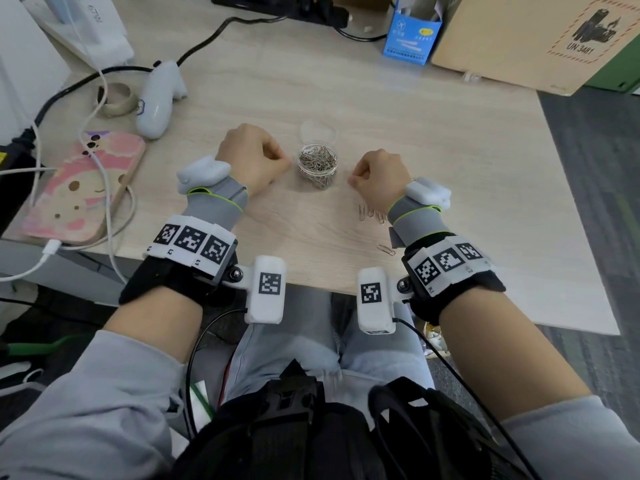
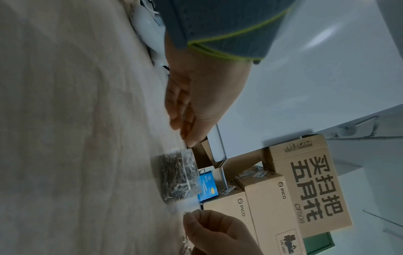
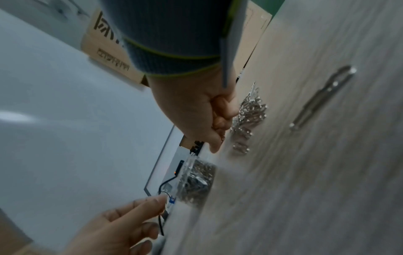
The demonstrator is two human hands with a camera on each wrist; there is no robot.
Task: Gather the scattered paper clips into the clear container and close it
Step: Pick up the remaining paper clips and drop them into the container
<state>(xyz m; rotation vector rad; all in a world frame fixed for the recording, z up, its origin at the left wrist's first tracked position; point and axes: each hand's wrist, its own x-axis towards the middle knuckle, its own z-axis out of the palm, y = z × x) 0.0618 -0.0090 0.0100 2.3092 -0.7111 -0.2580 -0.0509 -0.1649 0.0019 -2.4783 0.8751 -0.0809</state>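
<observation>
Clear container, lid off, nearly full; left hand and right hand flank it, fingers curled (contents indiscernible); loose paper clips remain for collection

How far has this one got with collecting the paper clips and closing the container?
Mostly done: the clear container stands open and well filled with clips. In hand: the left hand and right hand sit curled either side of it; whether they pinch clips is unclear. Left: loose paper clips by the right wrist, one more nearer the table edge, then fitting the lid lying behind the container.
</observation>
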